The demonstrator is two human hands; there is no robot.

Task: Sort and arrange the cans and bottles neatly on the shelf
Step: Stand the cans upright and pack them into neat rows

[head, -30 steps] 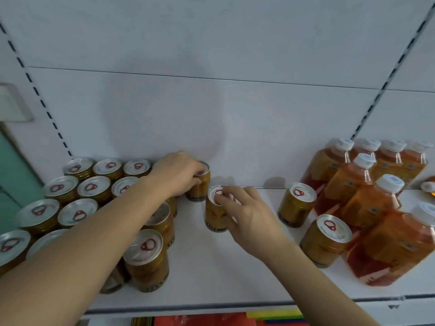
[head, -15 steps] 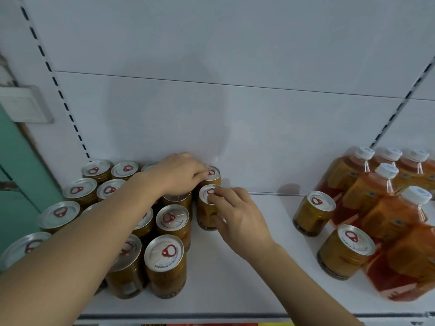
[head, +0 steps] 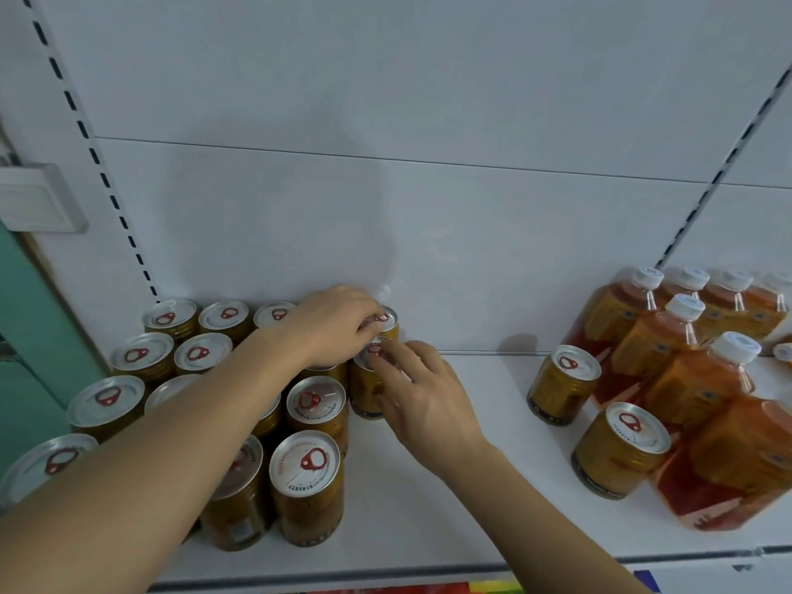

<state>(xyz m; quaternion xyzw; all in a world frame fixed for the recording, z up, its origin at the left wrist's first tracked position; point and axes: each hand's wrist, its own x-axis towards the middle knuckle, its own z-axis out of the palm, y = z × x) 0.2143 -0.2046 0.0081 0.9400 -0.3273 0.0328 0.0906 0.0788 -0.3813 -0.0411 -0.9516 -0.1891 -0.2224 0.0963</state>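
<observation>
Two cans matter most now: the back can (head: 385, 320) under my left hand (head: 332, 325) and the front can (head: 369, 385) just at its 6 o'clock, touched by my right hand (head: 422, 398). Both stand upright at the right edge of the can block (head: 205, 400), against the shelf's back wall (head: 385, 207). I judge the risk is a tip: pushing high on either lid could topple it into its neighbours, or leave the front can out of line. My left hand lies curled over the back can's top, fingers gripping the rim. My right hand's fingers rest lightly curved on the front can's lid and side. At 3 o'clock, two loose cans (head: 561, 383) wait beside the bottles (head: 685, 362).
</observation>
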